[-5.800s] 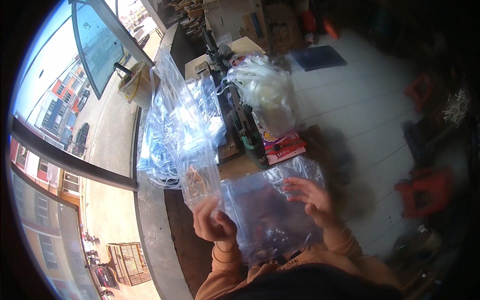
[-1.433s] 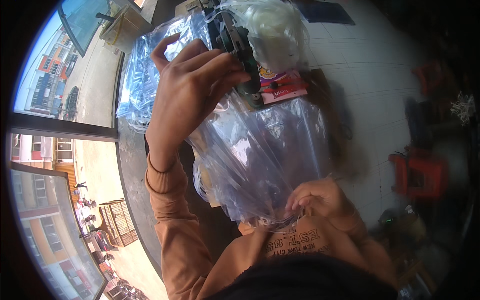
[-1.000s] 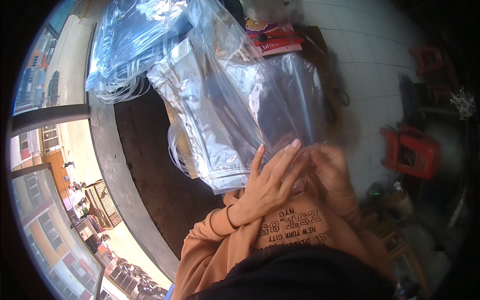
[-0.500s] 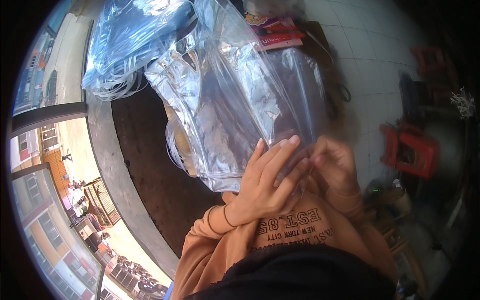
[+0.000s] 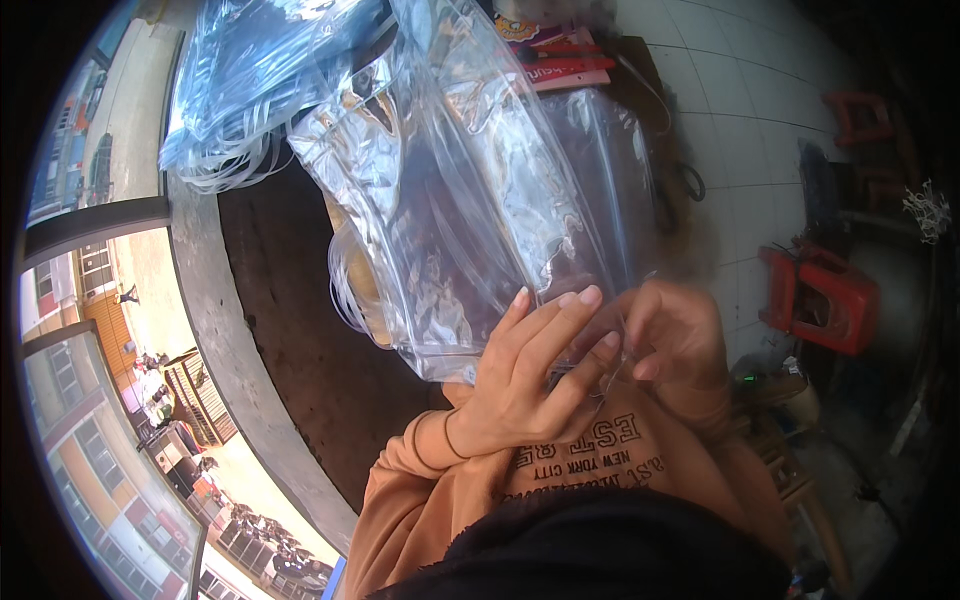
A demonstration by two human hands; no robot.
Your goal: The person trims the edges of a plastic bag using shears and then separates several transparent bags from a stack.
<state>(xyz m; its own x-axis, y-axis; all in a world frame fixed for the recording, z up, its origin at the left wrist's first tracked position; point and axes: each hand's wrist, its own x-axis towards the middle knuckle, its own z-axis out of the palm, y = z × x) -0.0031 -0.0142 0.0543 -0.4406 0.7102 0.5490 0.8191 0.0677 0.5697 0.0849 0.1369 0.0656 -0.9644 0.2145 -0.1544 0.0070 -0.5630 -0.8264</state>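
A large clear plastic bag [image 5: 470, 200], creased and shiny, lies spread before me and reaches to my chest. My left hand [image 5: 530, 375] rests on its near end, palm down, with the fingers stretched out and the thumb apart. To its right, my right hand [image 5: 680, 325] has its fingers curled at the thin near edge of the plastic. That hand is slightly blurred, and the exact grip is partly lost against the see-through film. Thin clear strips or handles [image 5: 350, 280] loop out at the bag's left side.
A stack of bluish clear plastic bags [image 5: 270, 80] with looped handles lies at the far left. Red printed packaging [image 5: 570, 60] sits beyond the bag. A dark ledge [image 5: 290, 330] runs along the left by a window. Red plastic stools [image 5: 825, 300] stand on the tiled floor [image 5: 745, 150].
My right hand has moved slightly right and down, its fingers less tightly bunched. My left hand stays nearly in place. The plastic has shifted only a little.
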